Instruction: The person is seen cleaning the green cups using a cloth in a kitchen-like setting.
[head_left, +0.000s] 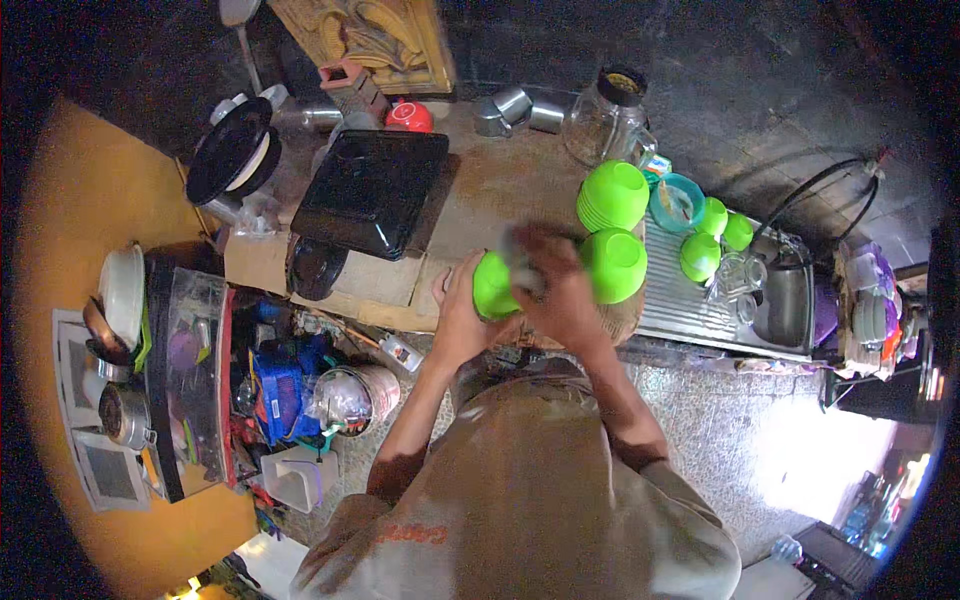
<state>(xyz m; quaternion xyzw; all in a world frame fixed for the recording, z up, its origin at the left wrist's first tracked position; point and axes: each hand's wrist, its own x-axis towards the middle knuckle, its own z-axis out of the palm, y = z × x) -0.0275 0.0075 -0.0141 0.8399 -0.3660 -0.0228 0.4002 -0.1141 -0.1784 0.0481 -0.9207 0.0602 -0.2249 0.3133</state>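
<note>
In front of my body, my left hand (463, 315) is closed around a lime-green bowl (493, 285) held over the cardboard-covered counter. My right hand (553, 289) is at the bowl's right side, blurred, with a small greyish thing under its fingers that cannot be made out. Just right of it are a rear stack of green bowls (613, 195) and more green bowls (616, 266) nearer to me, all upside down.
A black tray (371, 191) lies at the left. Behind stand a red bowl (410, 117), metal cups (513, 106) and a glass jar (607, 120). Green cups (700, 256) and glass mugs (739, 274) stand on the ribbed drainboard beside the sink (782, 300).
</note>
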